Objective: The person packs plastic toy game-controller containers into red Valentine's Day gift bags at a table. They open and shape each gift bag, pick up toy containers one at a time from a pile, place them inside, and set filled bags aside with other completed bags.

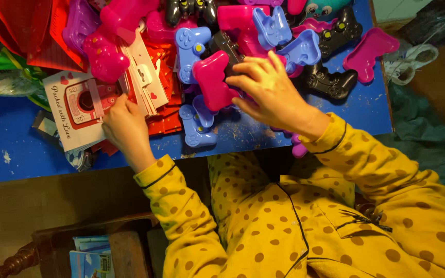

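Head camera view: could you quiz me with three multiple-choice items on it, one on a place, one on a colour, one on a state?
1. Where does the right hand rest?
A. on the pile of toy game controllers
B. on the chair
C. on the floor

2. What colour is the table top?
A. green
B. blue
C. white

3. How is the left hand placed?
A. hanging in the air
B. tucked in a pocket
C. fingers at the edge of a white card

Answers: 1 A, its spread fingers lie on pink and black controllers. 2 B, bare blue, scuffed surface shows around the pile. 3 C, the fingers meet the card beside the red card stack.
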